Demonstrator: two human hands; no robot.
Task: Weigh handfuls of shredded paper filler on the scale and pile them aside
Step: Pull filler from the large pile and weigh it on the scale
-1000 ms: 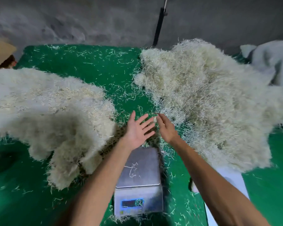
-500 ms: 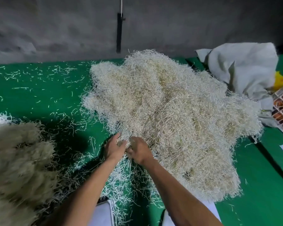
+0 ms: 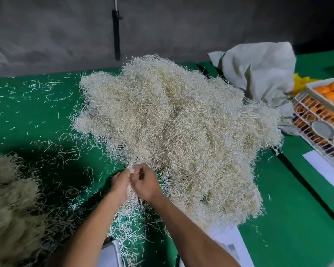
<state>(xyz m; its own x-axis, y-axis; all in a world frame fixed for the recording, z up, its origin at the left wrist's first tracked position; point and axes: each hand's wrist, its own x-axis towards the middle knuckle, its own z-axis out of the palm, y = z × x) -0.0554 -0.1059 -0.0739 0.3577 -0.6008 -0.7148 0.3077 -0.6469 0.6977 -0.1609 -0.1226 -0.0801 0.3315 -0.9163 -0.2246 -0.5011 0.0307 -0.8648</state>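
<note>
Head view: both hands meet at the near edge of the big pile of shredded paper (image 3: 174,132) on the green counter (image 3: 37,105). The left hand (image 3: 121,183) and right hand (image 3: 146,185) sit knuckle to knuckle, fingers curled in, pinching a tuft of strands (image 3: 132,197) that trails down between the wrists. The tuft looks still tangled with the pile's fringe, not clear of it.

A darker, shadowed heap (image 3: 10,205) lies well apart at the left edge, likely the weighed lot. A pale corner of what is probably the scale (image 3: 109,253) shows at the bottom, between the forearms, with loose shreds over it; its display is out of view.

Step in hand, as I judge it: pulling a handful free for weighing. To do it well, draw the tuft up and toward the body so the long strands slide out rather than drag half the pile along. Close the fingers round the bundle so little falls on the way. Brush stray shreds off the plate first, or the reading may carry extra.

Off to the right: a crumpled grey sack (image 3: 258,74) and a crate of oranges (image 3: 328,105), both clear of the work.
</note>
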